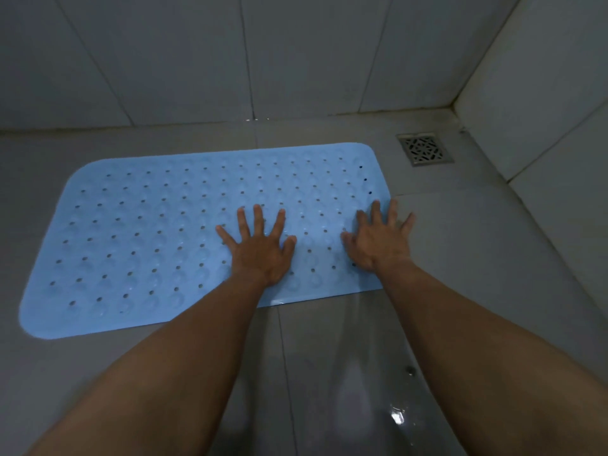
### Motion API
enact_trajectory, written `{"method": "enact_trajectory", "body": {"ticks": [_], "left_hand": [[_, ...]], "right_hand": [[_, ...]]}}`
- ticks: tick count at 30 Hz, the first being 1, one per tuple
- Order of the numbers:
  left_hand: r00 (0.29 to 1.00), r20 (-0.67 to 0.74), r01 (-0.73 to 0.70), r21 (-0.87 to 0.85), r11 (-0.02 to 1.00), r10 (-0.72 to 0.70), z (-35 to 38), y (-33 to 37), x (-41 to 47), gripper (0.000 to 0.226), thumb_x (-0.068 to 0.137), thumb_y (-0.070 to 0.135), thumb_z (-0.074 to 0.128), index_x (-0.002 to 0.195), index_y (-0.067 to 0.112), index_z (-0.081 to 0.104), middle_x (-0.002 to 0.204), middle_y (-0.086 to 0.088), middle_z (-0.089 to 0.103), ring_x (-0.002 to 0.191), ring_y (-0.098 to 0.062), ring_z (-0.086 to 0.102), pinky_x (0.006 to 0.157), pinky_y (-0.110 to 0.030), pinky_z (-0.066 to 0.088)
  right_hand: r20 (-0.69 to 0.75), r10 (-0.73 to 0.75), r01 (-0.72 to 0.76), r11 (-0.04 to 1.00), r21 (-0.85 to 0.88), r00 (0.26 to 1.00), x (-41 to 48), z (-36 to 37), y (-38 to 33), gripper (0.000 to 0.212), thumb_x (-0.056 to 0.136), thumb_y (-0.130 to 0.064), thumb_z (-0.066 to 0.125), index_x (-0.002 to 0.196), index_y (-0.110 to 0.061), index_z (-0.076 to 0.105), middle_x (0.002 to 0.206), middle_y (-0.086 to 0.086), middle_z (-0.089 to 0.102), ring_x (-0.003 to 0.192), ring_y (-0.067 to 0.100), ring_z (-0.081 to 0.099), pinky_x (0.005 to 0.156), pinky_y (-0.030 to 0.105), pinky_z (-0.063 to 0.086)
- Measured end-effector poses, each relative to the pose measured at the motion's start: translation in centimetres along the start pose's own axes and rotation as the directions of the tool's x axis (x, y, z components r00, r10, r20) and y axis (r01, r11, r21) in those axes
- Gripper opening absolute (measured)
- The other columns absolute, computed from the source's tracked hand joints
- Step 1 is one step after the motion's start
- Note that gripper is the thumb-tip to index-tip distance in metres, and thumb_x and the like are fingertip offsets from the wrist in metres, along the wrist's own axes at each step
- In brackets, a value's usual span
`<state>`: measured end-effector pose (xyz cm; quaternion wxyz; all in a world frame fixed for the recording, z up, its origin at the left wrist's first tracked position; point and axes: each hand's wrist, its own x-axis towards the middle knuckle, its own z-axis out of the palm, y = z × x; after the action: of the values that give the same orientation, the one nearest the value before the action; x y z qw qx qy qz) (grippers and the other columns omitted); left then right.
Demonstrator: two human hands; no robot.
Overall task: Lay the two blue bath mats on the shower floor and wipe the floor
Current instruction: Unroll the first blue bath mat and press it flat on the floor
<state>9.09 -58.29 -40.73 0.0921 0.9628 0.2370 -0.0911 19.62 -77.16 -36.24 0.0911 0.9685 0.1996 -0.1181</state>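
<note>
You are looking down at one blue bath mat [171, 238], which is lying flat on the grey tiled shower floor [460, 274], its long side running roughly parallel to the tiled back wall [296, 54]. Rows of small round holes and raised suction-cup bumps are showing across its whole surface. Only this one mat is appearing in view.

Your left hand [260, 248] is resting palm-down on the mat, right of the mat's middle, with all fingers spread wide and flat; it is gripping nothing. Your right hand [378, 238] is lying palm-down on the mat's right end, likewise open and splayed, and its outer fingertips are reaching past the mat's right edge onto the bare floor. It is holding nothing either. Both forearms are crossing the mat's near edge on their way to the hands.

Beyond the mat's far right corner, a square metal drain grate [424, 149] is sitting in the floor, near the junction of the back wall and the side wall [543, 93], and clear of the mat.

On the near side of the mat, between your forearms, the floor is glistening with a wet sheen [394, 414], and a thin bright line of water is showing along the mat's near edge.
</note>
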Motion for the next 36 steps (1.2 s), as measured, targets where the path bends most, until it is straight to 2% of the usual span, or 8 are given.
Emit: {"method": "enact_trajectory", "body": {"ticks": [2,4,8,11,27,29,32,36], "left_hand": [[0.999,-0.044,0.011,0.011,1.0,-0.01,0.4,0.1,-0.1,0.073,0.091,0.075,0.009,0.156,0.044,-0.005,0.166,-0.005,-0.012,0.149,-0.037,-0.021,0.107,-0.075,-0.012],[0.998,-0.068,0.01,0.003,1.0,-0.01,0.7,0.3,0.1,0.075,0.089,0.078,0.008,0.155,0.045,-0.005,0.167,-0.005,-0.011,0.15,-0.037,-0.019,0.107,-0.076,-0.011],[0.997,-0.074,0.01,0.001,1.0,-0.01,0.9,0.3,0.3,0.076,0.088,0.079,0.006,0.155,0.046,-0.005,0.167,-0.004,-0.011,0.15,-0.037,-0.017,0.108,-0.076,-0.009],[0.997,-0.072,0.013,0.0,1.0,-0.013,1.0,0.2,0.4,0.076,0.088,0.079,0.006,0.155,0.046,-0.007,0.167,-0.003,-0.012,0.15,-0.036,-0.018,0.108,-0.076,-0.008],[0.997,0.07,0.011,0.014,1.0,-0.011,-0.1,0.0,0.5,0.075,0.089,0.078,0.006,0.153,0.045,-0.017,0.164,-0.002,-0.024,0.148,-0.034,-0.027,0.108,-0.074,-0.011],[0.997,0.08,0.002,-0.016,1.0,-0.001,-0.5,0.0,0.4,0.074,0.091,0.076,0.008,0.153,0.045,-0.017,0.165,-0.002,-0.021,0.149,-0.033,-0.024,0.11,-0.072,-0.01],[1.0,0.003,0.0,-0.115,0.993,0.0,-1.4,-1.6,-0.1,0.069,0.097,0.068,0.014,0.156,0.041,-0.011,0.167,-0.004,-0.009,0.153,-0.028,-0.008,0.117,-0.065,-0.005],[1.0,-0.03,-0.002,-0.084,0.996,-0.001,-1.9,-5.9,-0.8,0.064,0.101,0.059,0.017,0.158,0.036,-0.001,0.167,-0.008,-0.005,0.153,-0.027,-0.004,0.119,-0.06,-0.002]], "right_hand": [[0.007,0.0,0.001,0.995,-0.098,1.0,0.0,0.7,0.8,0.078,0.095,-0.07,0.012,0.159,-0.024,0.009,0.166,0.012,-0.001,0.149,0.038,-0.021,0.101,0.074,-0.022],[0.025,0.014,-0.012,0.995,-0.095,1.0,0.2,1.3,1.3,0.082,0.091,-0.075,0.005,0.159,-0.029,0.0,0.166,0.012,-0.002,0.15,0.035,-0.019,0.102,0.074,-0.023],[0.127,0.037,-0.054,0.989,0.138,0.991,1.0,2.7,1.4,0.083,0.091,-0.077,0.012,0.157,-0.032,-0.011,0.165,0.014,-0.015,0.152,0.034,-0.011,0.113,0.068,-0.013],[0.149,0.047,-0.086,0.959,0.269,0.988,1.5,3.4,1.3,0.084,0.091,-0.076,0.02,0.157,-0.033,-0.01,0.163,0.014,-0.022,0.151,0.035,-0.015,0.117,0.063,-0.004],[0.234,0.046,-0.111,0.955,0.274,0.971,1.3,2.3,1.6,0.084,0.091,-0.076,0.025,0.157,-0.036,-0.01,0.164,0.011,-0.021,0.152,0.033,-0.012,0.118,0.06,0.002],[0.243,0.057,-0.123,0.957,0.265,0.968,1.2,2.2,1.5,0.084,0.092,-0.075,0.023,0.156,-0.035,-0.012,0.163,0.012,-0.022,0.151,0.034,-0.013,0.118,0.06,0.0],[0.192,0.044,-0.091,0.966,0.242,0.98,1.0,2.1,0.5,0.081,0.094,-0.072,0.019,0.157,-0.031,-0.013,0.163,0.014,-0.02,0.151,0.033,-0.015,0.118,0.06,-0.004],[0.155,-0.055,0.014,0.966,0.256,0.986,1.5,0.9,-3.4,0.078,0.097,-0.069,0.021,0.158,-0.03,-0.008,0.164,0.012,-0.018,0.152,0.032,-0.011,0.119,0.061,-0.003]]}}
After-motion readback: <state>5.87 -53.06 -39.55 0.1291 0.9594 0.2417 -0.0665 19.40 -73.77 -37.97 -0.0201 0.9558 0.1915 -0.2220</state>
